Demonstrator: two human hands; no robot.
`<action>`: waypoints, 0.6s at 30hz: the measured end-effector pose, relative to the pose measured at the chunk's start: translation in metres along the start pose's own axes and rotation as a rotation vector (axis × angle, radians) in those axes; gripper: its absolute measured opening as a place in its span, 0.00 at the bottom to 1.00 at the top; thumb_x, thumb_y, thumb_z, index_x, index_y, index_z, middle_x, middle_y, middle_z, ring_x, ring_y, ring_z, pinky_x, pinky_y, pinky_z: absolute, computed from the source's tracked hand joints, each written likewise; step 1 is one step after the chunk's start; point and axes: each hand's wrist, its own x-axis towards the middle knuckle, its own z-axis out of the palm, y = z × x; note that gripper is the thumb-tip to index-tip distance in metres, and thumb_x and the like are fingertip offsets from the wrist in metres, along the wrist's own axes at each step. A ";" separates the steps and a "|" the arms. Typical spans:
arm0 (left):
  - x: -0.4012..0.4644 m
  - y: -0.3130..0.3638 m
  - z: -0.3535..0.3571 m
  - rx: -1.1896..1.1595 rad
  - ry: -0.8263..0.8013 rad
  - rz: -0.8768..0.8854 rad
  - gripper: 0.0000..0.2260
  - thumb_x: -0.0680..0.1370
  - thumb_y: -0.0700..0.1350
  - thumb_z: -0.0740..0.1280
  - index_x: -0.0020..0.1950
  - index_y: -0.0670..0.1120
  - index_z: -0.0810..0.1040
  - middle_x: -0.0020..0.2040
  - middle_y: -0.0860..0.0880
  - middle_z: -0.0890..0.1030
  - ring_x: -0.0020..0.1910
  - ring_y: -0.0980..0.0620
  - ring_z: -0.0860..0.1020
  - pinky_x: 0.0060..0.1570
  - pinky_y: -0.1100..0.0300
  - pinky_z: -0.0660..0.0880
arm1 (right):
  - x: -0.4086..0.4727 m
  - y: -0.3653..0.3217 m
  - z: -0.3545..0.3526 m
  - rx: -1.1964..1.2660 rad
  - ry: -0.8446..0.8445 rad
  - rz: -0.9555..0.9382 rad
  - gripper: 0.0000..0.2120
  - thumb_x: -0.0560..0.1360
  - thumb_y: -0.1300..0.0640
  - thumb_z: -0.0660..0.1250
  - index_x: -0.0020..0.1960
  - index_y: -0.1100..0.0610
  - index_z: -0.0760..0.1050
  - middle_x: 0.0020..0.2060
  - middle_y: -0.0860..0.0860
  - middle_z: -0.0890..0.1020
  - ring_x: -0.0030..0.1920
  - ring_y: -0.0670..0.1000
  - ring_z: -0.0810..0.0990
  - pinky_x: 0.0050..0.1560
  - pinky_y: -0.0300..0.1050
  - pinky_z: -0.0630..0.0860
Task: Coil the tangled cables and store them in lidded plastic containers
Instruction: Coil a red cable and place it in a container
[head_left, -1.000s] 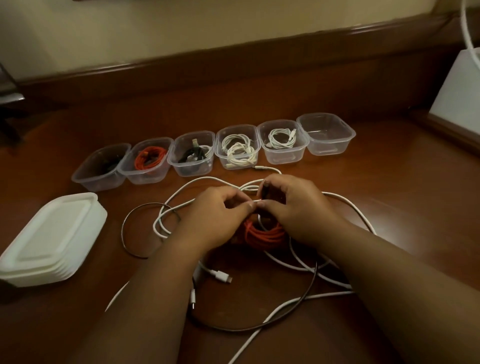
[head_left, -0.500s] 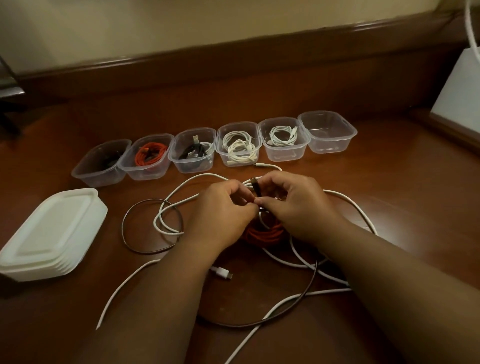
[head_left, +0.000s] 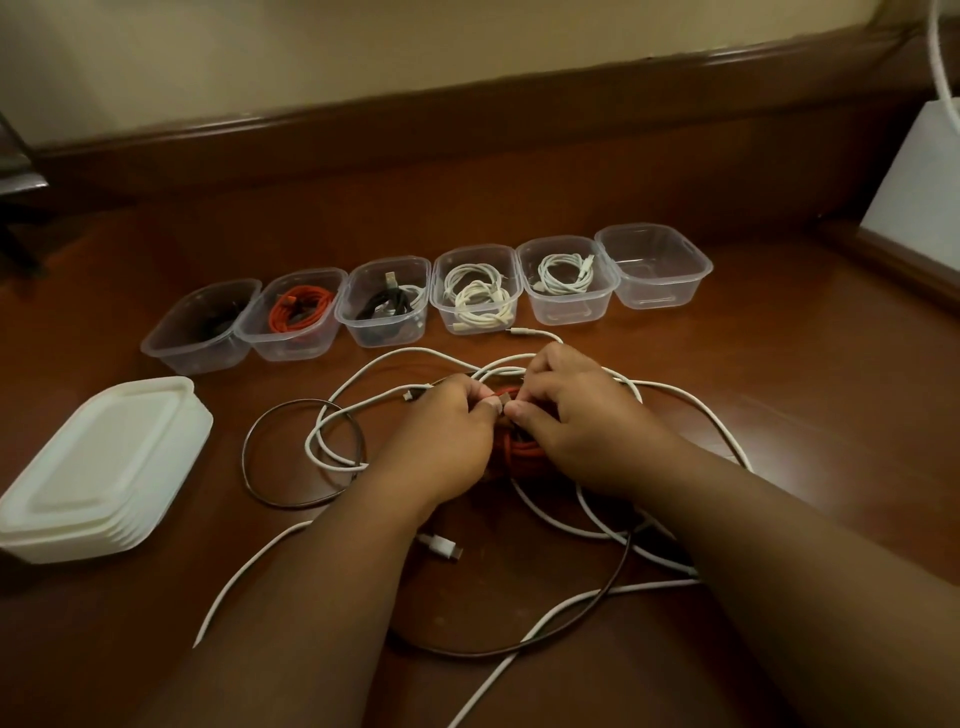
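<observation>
A tangle of cables lies on the wooden table: long white cables, a thin dark cable and an orange cable bundle under my hands. My left hand and my right hand meet over the bundle, and their fingertips pinch the orange cable's end between them. Behind stands a row of clear plastic containers; the rightmost is empty, the others hold coiled cables, among them an orange coil and white coils.
A stack of white lids sits at the left. A white box stands on a raised ledge at the right, with a white cord hanging above it. A wooden rail runs along the back wall.
My hands have let the dark plug go and dropped slightly toward the orange bundle, where they now pinch the orange cable's end. The view shifted a little.
</observation>
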 end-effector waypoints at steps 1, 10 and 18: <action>0.000 0.000 0.001 -0.025 -0.003 -0.001 0.07 0.83 0.50 0.60 0.50 0.52 0.76 0.43 0.50 0.78 0.35 0.55 0.74 0.33 0.60 0.70 | 0.000 0.001 0.000 -0.001 0.011 0.014 0.07 0.80 0.49 0.65 0.46 0.51 0.78 0.52 0.45 0.70 0.52 0.43 0.69 0.45 0.31 0.65; 0.001 -0.003 0.006 -0.019 0.079 0.142 0.05 0.82 0.47 0.63 0.47 0.56 0.74 0.52 0.53 0.76 0.47 0.56 0.75 0.40 0.60 0.71 | 0.003 0.000 -0.003 -0.007 0.010 0.109 0.09 0.80 0.49 0.64 0.46 0.53 0.79 0.55 0.45 0.70 0.50 0.43 0.71 0.42 0.32 0.67; -0.006 0.000 -0.001 -0.057 0.084 0.302 0.07 0.77 0.46 0.71 0.51 0.55 0.76 0.48 0.57 0.79 0.48 0.64 0.77 0.40 0.70 0.75 | 0.002 -0.002 -0.005 0.103 0.100 0.135 0.09 0.80 0.51 0.66 0.42 0.51 0.77 0.52 0.46 0.72 0.52 0.46 0.72 0.50 0.38 0.70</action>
